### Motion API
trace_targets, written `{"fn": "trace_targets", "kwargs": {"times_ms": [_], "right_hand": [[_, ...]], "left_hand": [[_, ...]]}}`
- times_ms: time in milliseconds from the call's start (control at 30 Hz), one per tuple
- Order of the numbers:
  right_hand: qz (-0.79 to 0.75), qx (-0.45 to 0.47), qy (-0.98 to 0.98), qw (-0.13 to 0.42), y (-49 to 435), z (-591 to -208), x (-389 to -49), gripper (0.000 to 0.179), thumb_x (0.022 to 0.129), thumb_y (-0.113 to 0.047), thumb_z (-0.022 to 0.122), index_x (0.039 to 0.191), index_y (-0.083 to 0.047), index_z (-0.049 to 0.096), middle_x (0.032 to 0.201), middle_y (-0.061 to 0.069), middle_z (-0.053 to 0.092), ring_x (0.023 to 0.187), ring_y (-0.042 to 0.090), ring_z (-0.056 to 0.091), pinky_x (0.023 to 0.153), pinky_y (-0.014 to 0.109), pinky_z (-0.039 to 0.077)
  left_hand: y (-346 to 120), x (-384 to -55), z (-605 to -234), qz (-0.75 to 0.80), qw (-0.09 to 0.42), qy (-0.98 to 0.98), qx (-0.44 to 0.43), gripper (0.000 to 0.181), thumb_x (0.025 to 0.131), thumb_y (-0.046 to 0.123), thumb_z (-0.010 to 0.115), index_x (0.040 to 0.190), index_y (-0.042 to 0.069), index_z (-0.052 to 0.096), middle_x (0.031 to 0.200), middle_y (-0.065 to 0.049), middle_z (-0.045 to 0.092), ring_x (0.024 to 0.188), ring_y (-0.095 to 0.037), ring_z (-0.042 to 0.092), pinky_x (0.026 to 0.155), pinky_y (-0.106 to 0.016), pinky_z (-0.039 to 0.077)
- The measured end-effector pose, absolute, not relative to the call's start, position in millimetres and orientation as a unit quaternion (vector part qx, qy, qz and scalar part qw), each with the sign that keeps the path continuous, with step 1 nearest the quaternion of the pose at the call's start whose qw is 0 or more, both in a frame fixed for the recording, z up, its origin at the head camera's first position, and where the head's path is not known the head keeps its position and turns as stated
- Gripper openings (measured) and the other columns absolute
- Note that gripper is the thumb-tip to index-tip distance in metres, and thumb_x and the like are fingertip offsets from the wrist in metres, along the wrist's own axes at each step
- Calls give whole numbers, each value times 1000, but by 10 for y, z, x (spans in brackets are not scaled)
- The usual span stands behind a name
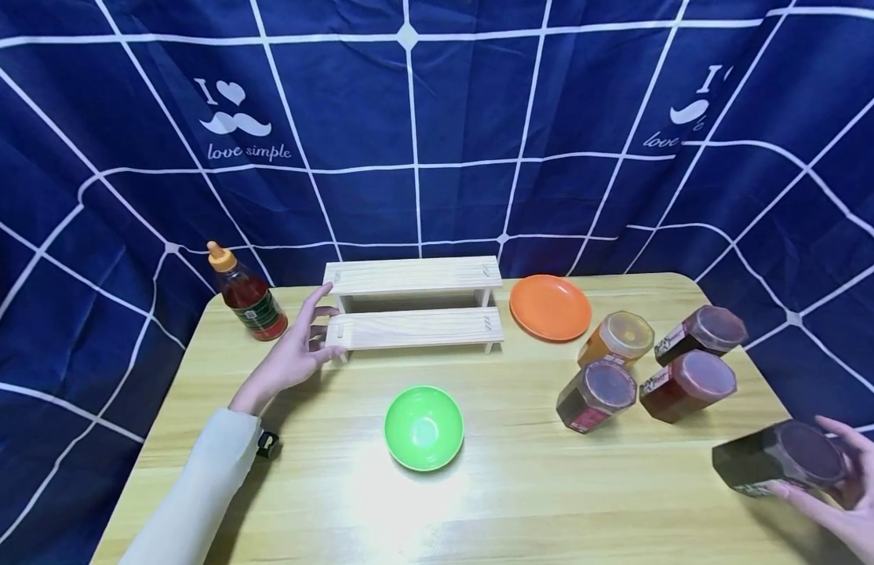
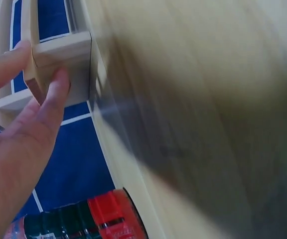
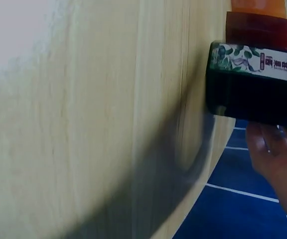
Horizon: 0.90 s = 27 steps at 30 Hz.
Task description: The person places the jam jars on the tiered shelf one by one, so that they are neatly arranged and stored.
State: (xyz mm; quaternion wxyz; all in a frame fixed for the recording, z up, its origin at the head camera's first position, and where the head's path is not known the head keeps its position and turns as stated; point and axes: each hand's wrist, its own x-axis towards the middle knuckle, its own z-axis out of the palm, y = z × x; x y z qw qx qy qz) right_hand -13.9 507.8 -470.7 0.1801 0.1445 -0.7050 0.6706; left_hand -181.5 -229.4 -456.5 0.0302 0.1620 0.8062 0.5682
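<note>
A two-tier wooden shelf (image 1: 419,328) stands at the back middle of the table. At its left end, my left hand (image 1: 300,345) pinches the lower board, thumb on one side and fingers on the other, as the left wrist view shows up close. At the front right, my right hand (image 1: 857,494) holds a dark faceted jar (image 1: 769,459) near its lid, thumb in front and fingers behind. The right wrist view shows a white label with green leaves on this dark jar (image 3: 248,89). Part of the right hand is cut off by the head view's edge.
Several more jars, among them a yellow-lidded jar (image 1: 624,337) and a red jar (image 1: 691,384), stand at the right. An orange plate (image 1: 550,308) lies beside the shelf. A green bowl (image 1: 424,428) sits mid-table. A sauce bottle (image 1: 249,298) stands back left. Blue cloth (image 1: 465,102) hangs behind.
</note>
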Motion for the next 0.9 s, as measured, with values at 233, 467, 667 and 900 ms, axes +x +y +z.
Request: {"fn": "trace_targets", "kwargs": {"times_ms": [233, 467, 667, 900], "right_hand": [[678, 104, -707, 172, 5053, -4730, -137, 95, 63, 48, 58, 147, 4, 56, 121, 3, 74, 98, 7, 75, 80, 16, 57], [673, 81, -716, 168, 4992, -4675, -140, 88, 64, 48, 59, 141, 5, 60, 119, 2, 75, 95, 6, 76, 78, 16, 57], [600, 64, -769, 208, 4923, -4637, -142, 89, 57, 47, 65, 140, 14, 59, 118, -1, 76, 94, 2, 74, 81, 12, 54], [551, 14, -802, 232, 4778, -4570, -59, 93, 55, 46, 67, 142, 16, 58, 115, -4, 75, 90, 0, 71, 79, 10, 53]], "left_hand": [[-2354, -1862, -4560, 575, 33, 797, 180, 111, 92, -26, 70, 175, 19, 12, 158, -33, 41, 132, -57, 57, 102, -42, 55], [-2361, -1863, -4554, 580, 39, 795, 172, 111, 95, -21, 71, 176, 20, 8, 157, -33, 41, 133, -55, 57, 101, -40, 55], [-2286, -1850, -4539, 554, 27, 820, 140, 110, 98, 3, 83, 176, 29, 10, 158, -28, 47, 126, -49, 62, 103, -58, 49], [-2232, -1868, -4566, 531, 2, 839, 118, 113, 96, 14, 89, 177, 31, 12, 153, -28, 52, 119, -49, 63, 103, -62, 49]]}}
